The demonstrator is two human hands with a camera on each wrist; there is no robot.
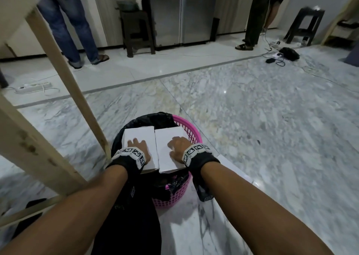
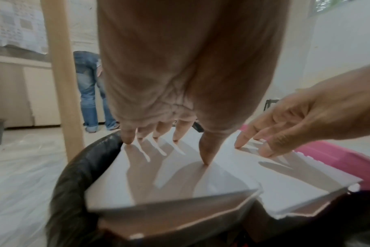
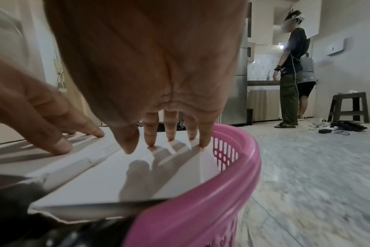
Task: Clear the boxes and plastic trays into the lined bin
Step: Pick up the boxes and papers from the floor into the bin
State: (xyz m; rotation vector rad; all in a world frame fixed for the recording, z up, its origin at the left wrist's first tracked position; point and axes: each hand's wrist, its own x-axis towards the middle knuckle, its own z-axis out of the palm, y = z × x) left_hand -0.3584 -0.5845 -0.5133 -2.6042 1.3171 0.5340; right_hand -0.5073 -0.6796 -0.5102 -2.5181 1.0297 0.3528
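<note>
1. Marble floor (image 1: 252, 109) underfoot; pale wooden table leg (image 1: 64, 76) slanting down just left of the bin; two bystanders and dark plastic stools (image 1: 138, 31) well back by the cabinets.
2. Pink perforated bin (image 1: 191, 136) standing on the floor, lined with a black bag (image 1: 143, 119) folded over the far and left rim; wide enough only just for the load.
3. Two white cardboard boxes side by side across the bin mouth, left box (image 1: 138, 138) and right box (image 1: 169, 138), edges touching, near ends sticking out over the rim; not yet down inside.
4. Likely light and hollow, thin card, torn along the near edge; lids probably flexing under pressure; better pushed near the edges and corners, or tilted end-down, than pressed mid-panel.
5. Left hand (image 1: 138, 148) spread flat on the left box, fingertips (image 2: 128, 139) pressing, nothing clasped.
6. Right hand (image 1: 177, 148) likewise splayed on the right box, fingertips (image 3: 204, 142) by the pink rim, pressing without gripping.
</note>
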